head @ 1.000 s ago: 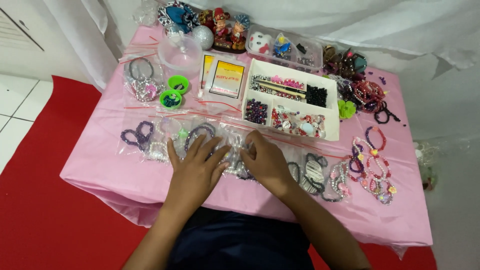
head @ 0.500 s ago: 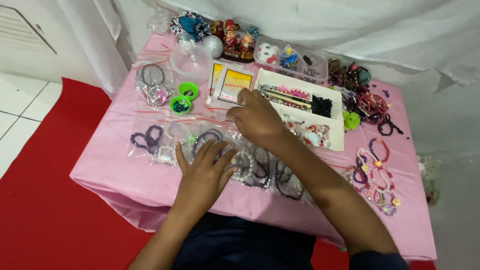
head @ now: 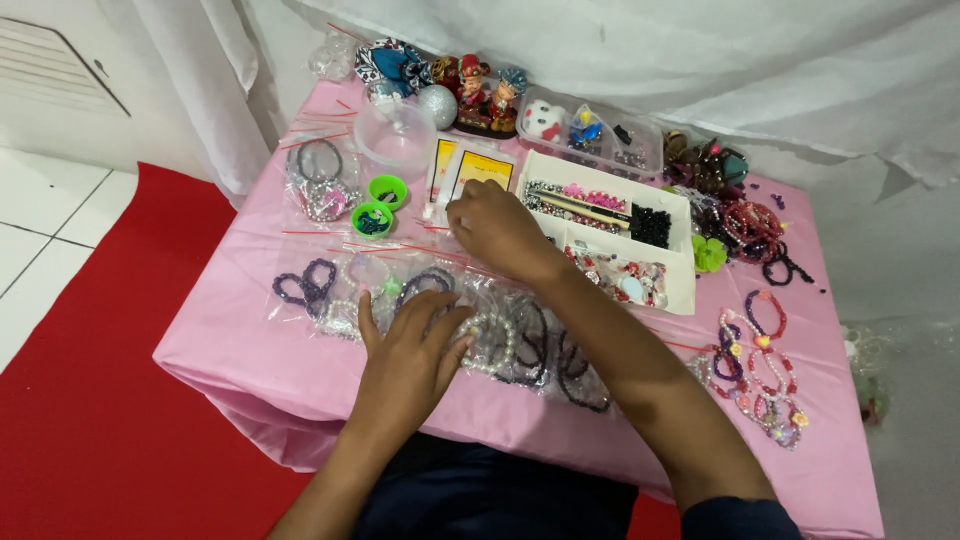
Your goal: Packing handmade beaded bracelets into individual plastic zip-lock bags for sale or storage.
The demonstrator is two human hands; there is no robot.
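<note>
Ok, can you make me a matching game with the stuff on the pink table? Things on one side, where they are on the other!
Things:
1. left hand
2. right hand
3. green caps
4. silver ball

Places:
A. at the far edge, beside the figurines
B. flat on the bagged bracelets at the near edge
C. left of the yellow cards
D. by the yellow cards, next to the white tray

Pairs: 1-B, 2-D, 3-C, 4-A
</note>
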